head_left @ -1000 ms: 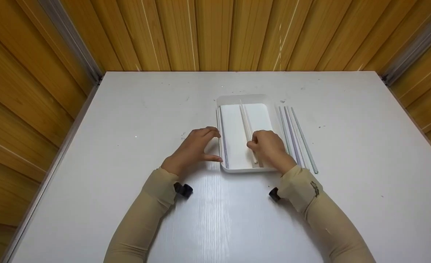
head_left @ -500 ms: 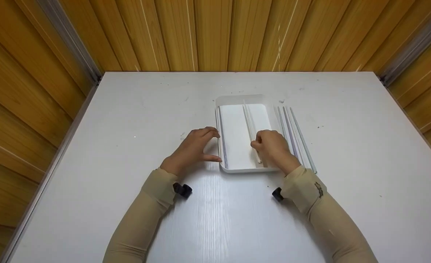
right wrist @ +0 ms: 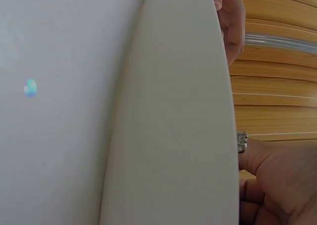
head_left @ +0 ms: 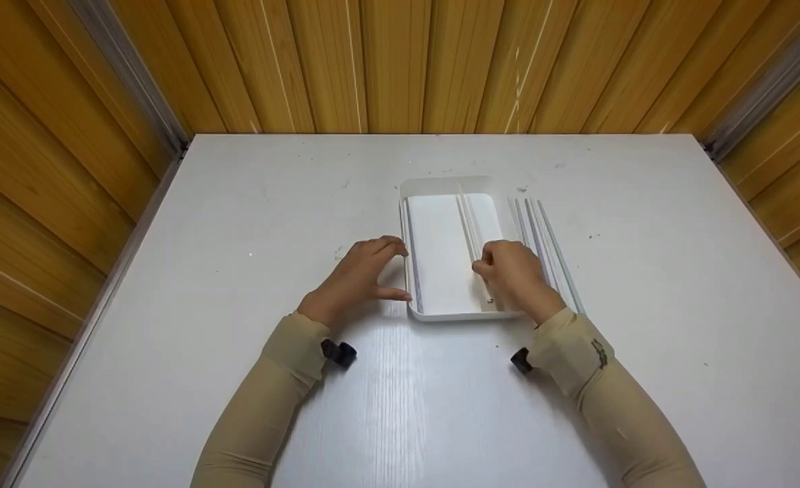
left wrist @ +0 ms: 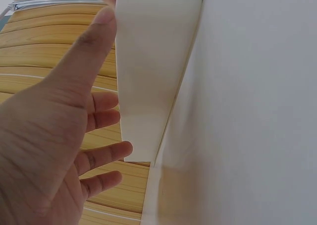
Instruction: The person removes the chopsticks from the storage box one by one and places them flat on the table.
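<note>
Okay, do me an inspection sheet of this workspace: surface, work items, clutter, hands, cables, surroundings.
Surface: white table, with small marks and specks.
Work items: white tray holding a lilac stick along its left side and a pale stick right of its middle; several loose sticks on the table, right of the tray.
Clutter: nothing seen beyond the specks.
Grips: left grip spread, fingertips at the tray's left side; right grip pinches the pale stick.
Cables: nothing seen.
Surroundings: wood-patterned panels, metal strips at the corners.
</note>
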`<state>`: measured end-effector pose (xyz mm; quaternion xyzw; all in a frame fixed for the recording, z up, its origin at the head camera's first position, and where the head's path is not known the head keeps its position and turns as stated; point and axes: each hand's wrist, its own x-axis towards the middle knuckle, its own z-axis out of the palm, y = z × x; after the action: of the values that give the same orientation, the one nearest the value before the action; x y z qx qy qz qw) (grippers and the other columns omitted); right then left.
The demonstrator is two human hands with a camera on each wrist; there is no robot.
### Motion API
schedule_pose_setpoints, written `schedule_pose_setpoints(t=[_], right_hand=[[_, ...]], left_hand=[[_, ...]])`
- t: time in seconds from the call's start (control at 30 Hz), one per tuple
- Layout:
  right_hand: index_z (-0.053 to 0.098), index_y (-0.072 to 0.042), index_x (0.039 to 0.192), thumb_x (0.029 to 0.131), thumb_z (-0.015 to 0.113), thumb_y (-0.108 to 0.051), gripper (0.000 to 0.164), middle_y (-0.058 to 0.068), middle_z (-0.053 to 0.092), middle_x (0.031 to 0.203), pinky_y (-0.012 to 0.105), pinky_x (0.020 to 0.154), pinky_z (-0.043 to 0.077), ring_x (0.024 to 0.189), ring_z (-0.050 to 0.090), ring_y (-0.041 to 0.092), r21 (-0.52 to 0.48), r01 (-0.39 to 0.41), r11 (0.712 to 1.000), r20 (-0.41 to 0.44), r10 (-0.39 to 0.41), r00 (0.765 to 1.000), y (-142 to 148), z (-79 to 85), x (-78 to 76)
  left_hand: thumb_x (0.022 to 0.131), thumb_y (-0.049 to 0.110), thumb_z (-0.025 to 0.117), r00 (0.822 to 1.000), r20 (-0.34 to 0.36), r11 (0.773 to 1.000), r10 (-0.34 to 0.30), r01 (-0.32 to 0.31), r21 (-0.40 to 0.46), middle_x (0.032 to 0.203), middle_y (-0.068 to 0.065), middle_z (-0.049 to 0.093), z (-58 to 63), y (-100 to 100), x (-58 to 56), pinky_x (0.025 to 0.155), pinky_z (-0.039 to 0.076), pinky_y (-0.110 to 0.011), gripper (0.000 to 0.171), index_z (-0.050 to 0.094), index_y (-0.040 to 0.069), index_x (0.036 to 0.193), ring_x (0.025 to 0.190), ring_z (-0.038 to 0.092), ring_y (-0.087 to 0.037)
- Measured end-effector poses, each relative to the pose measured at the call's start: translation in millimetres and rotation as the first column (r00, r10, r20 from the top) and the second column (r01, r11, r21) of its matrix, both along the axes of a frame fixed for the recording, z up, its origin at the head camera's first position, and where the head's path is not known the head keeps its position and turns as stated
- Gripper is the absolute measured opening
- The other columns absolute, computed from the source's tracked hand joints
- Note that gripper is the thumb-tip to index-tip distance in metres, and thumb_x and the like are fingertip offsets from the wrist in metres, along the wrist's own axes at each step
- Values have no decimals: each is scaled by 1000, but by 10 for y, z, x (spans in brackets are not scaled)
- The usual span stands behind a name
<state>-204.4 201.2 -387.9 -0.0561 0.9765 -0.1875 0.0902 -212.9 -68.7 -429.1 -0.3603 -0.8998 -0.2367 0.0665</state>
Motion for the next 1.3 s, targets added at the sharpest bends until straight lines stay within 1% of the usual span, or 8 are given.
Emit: schedule_pose_setpoints(t=[0.2, 0.33, 0.43, 0.57, 0.77, 0.9, 1.07, 1.3], right_hand=[[59, -8, 74, 88, 52, -21, 20, 5, 62, 74, 27, 59, 41, 69, 54, 18, 8, 1, 1000, -18, -1, 1000, 47, 11, -1], [58, -9, 74, 86, 51, -19, 17, 2, 59, 71, 24, 55, 36, 68, 51, 17, 15, 14, 1000, -23, -13, 1000, 75, 23, 7], [57, -10, 74, 86, 51, -19, 17, 1, 55, 69, 24, 54, 34, 68, 49, 17, 20, 22, 1000, -19, -22, 1000, 96, 29, 13], [58, -9, 74, 88, 53, -23, 20, 2, 58, 70, 24, 54, 35, 67, 50, 17, 25, 24, 999, -29, -23, 999, 125, 35, 17], [60, -8, 77, 89, 53, -23, 21, 4, 59, 69, 24, 52, 34, 64, 50, 17, 35, 21, 999, -38, -20, 999, 175, 32, 21], [59, -7, 76, 89, 53, -22, 21, 4, 58, 69, 24, 52, 33, 65, 49, 17, 29, 22, 999, -47, -21, 999, 215, 27, 21], [56, -8, 72, 88, 54, -20, 21, 2, 54, 63, 24, 51, 32, 61, 46, 16, 14, 21, 1000, -74, -20, 997, 263, 34, 24], [57, -7, 72, 87, 54, -19, 19, 2, 55, 63, 23, 50, 32, 59, 45, 16, -3, 16, 1000, -94, -17, 995, 312, 42, 40]], left_hand=[[71, 52, 77, 1000, 3, 1000, -1, 1, 6, 134, -9, 56, -1, -1, -2, 106, 44, -44, 71, 57, 6, 122, 126, 53, -27], [70, 51, 78, 1000, -4, 1000, -15, 15, 18, 132, -9, 57, -8, -10, -2, 105, 44, -44, 70, 56, 6, 119, 124, 54, -26], [70, 50, 78, 1000, -4, 1000, -21, 22, 21, 131, -9, 57, -14, -15, -1, 105, 44, -44, 70, 55, 6, 118, 123, 54, -26], [71, 51, 78, 1000, 3, 1000, -16, 16, 16, 132, -8, 56, -13, -16, 3, 106, 43, -45, 70, 55, 6, 119, 124, 54, -26], [71, 51, 77, 1000, 12, 1000, -14, 14, 18, 133, -9, 56, -9, -14, 4, 107, 43, -45, 69, 55, 6, 120, 125, 53, -26], [71, 50, 78, 1000, 18, 999, -21, 21, 30, 133, -10, 56, -10, -17, 2, 107, 42, -44, 69, 55, 6, 119, 125, 52, -26], [70, 50, 78, 1000, 10, 999, -28, 28, 38, 132, -10, 57, -12, -19, -2, 107, 42, -44, 70, 55, 6, 119, 125, 52, -26], [71, 49, 79, 999, -1, 998, -33, 33, 44, 131, -10, 58, -20, -15, -8, 106, 43, -43, 68, 56, 5, 118, 124, 54, -25]])
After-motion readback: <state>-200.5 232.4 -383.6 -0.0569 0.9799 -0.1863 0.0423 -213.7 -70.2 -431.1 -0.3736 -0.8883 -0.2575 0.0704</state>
